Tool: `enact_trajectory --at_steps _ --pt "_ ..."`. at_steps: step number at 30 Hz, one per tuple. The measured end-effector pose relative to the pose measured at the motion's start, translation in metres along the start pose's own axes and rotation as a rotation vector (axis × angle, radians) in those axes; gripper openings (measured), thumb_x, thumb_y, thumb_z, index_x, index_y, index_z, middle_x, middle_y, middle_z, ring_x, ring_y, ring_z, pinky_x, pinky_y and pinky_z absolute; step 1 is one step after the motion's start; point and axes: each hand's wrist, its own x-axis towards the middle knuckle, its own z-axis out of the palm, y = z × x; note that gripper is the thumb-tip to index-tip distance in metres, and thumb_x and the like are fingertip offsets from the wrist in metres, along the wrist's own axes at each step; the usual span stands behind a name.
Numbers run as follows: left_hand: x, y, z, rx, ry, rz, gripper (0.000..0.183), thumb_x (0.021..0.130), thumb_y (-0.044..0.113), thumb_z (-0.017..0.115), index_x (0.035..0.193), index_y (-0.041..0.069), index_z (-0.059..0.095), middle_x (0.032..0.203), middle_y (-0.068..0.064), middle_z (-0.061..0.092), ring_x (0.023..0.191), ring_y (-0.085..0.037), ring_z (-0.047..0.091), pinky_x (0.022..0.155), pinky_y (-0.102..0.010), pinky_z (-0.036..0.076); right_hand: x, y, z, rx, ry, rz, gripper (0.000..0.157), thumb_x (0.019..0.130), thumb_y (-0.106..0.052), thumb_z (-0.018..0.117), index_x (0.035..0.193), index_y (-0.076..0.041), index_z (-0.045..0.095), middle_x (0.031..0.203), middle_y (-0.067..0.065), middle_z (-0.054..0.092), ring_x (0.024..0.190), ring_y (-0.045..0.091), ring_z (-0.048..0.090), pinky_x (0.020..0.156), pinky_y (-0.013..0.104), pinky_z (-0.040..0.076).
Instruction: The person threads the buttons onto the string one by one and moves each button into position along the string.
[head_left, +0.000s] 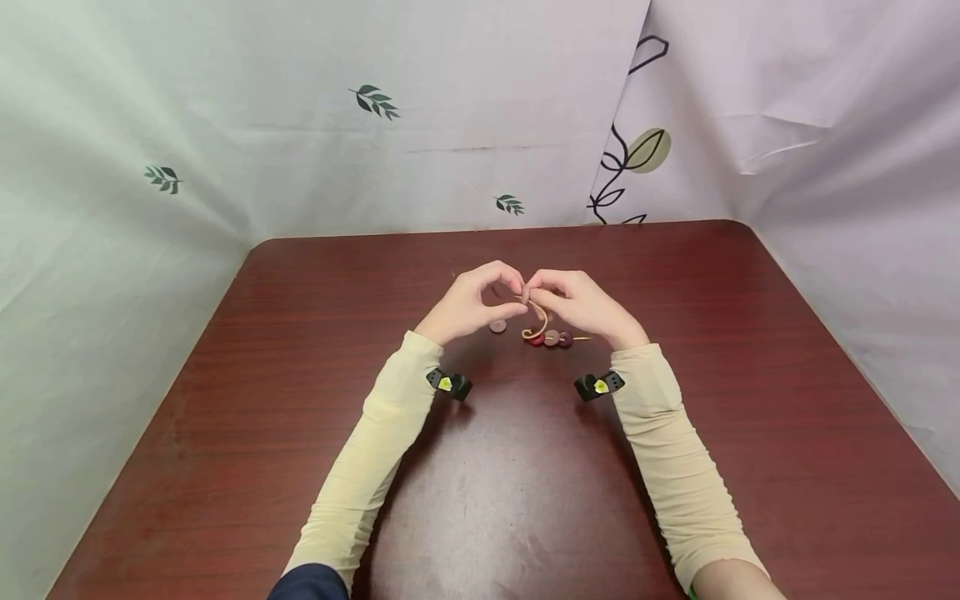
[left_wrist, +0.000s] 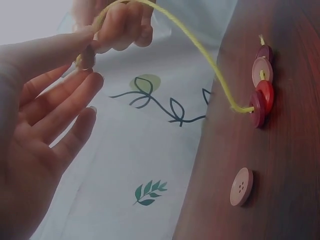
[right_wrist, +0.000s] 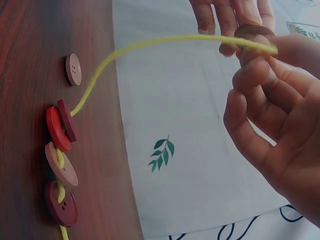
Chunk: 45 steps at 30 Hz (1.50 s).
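My left hand (head_left: 472,302) pinches a button (head_left: 526,295) between thumb and fingertips, above the table. Facing it, my right hand (head_left: 585,307) pinches the yellow cord (right_wrist: 175,38) close beside that button. Whether the cord's tip passes through a hole is hidden by the fingers. From the hands the cord curves down to several threaded buttons lying on the table: a dark red button (right_wrist: 66,121), a bright red button (right_wrist: 56,131), a pink button (right_wrist: 59,165) and a maroon button (right_wrist: 62,205). One loose pink button (left_wrist: 242,187) lies apart from the cord.
A dark reddish wooden table (head_left: 487,500) lies under both arms. Behind it hangs a white cloth (head_left: 450,108) with leaf prints, meeting the table's far edge. Each sleeve carries a small black wrist camera, one on the left (head_left: 450,383) and one on the right (head_left: 599,385).
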Motion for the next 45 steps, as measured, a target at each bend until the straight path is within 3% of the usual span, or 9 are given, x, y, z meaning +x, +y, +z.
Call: enact_trajectory --at_steps 4,9,12,16,25,35,40,45 --pt "-0.0002 -0.001 0.0006 0.009 0.016 0.012 0.02 0.081 0.01 0.077 0.095 0.009 0.063 0.101 -0.003 0.062 0.088 -0.02 0.061 0.072 -0.039 0.052 0.0005 -0.0006 0.0009 0.025 -0.003 0.028 0.021 0.102 -0.021 0.048 0.097 -0.009 0.064 0.074 0.008 0.058 0.07 0.022 0.056 0.064 0.03 0.047" --pt "0.0002 -0.0011 0.0004 0.05 0.021 0.01 0.02 0.082 0.013 0.077 0.097 0.009 0.065 0.103 -0.004 0.064 0.088 -0.015 0.062 0.08 -0.039 0.052 0.0016 -0.0004 0.0023 0.019 0.028 0.067 0.022 0.099 -0.03 0.055 0.096 -0.011 0.066 0.072 0.015 0.056 0.063 0.019 0.05 0.06 0.03 0.042" --pt "0.0008 -0.0007 -0.0008 0.057 0.019 0.012 0.018 0.084 0.012 0.075 0.1 0.01 0.067 0.103 -0.003 0.067 0.09 -0.012 0.065 0.086 -0.032 0.052 0.002 0.0011 0.0025 0.012 0.044 0.067 0.021 0.097 -0.029 0.058 0.095 -0.01 0.066 0.071 0.018 0.055 0.06 0.019 0.047 0.056 0.027 0.037" --pt "0.0011 -0.0015 -0.0026 0.057 0.036 0.008 0.016 0.086 0.013 0.073 0.101 0.011 0.068 0.099 -0.002 0.07 0.093 -0.01 0.068 0.087 -0.026 0.052 0.0021 0.0021 0.002 0.024 0.042 0.072 0.021 0.097 -0.029 0.058 0.097 -0.01 0.067 0.072 0.018 0.055 0.06 0.021 0.048 0.058 0.027 0.039" --pt "0.0013 -0.0028 -0.0018 0.071 0.047 0.093 0.007 0.086 0.01 0.071 0.092 0.007 0.07 0.097 -0.007 0.069 0.089 -0.014 0.067 0.083 -0.026 0.053 0.0024 0.0032 0.0014 0.015 0.045 0.059 0.022 0.098 -0.03 0.057 0.094 -0.011 0.067 0.071 0.019 0.057 0.06 0.016 0.05 0.061 0.027 0.043" --pt "-0.0012 0.0017 -0.0071 0.132 0.037 -0.03 0.008 0.092 0.018 0.066 0.098 0.013 0.064 0.096 0.0 0.069 0.091 -0.01 0.065 0.089 -0.029 0.052 0.0018 0.0011 0.0034 0.045 0.075 0.066 0.025 0.097 -0.035 0.058 0.09 -0.013 0.068 0.063 0.009 0.056 0.062 0.024 0.056 0.066 0.032 0.046" --pt "-0.0012 0.0028 -0.0071 0.117 0.046 -0.047 0.011 0.095 0.02 0.062 0.102 0.011 0.059 0.1 -0.003 0.068 0.093 -0.013 0.065 0.092 -0.029 0.051 0.0022 0.0029 0.0022 0.044 0.065 0.072 0.028 0.096 -0.035 0.059 0.087 -0.01 0.066 0.063 0.006 0.055 0.068 0.035 0.057 0.066 0.032 0.046" --pt "-0.001 0.0033 -0.0065 0.093 0.061 -0.07 0.011 0.097 0.019 0.059 0.102 0.009 0.055 0.094 -0.012 0.066 0.086 -0.017 0.063 0.083 -0.033 0.05 0.0012 0.005 0.0009 0.025 0.047 0.087 0.026 0.096 -0.036 0.059 0.087 -0.012 0.065 0.065 0.007 0.057 0.068 0.032 0.057 0.065 0.03 0.045"
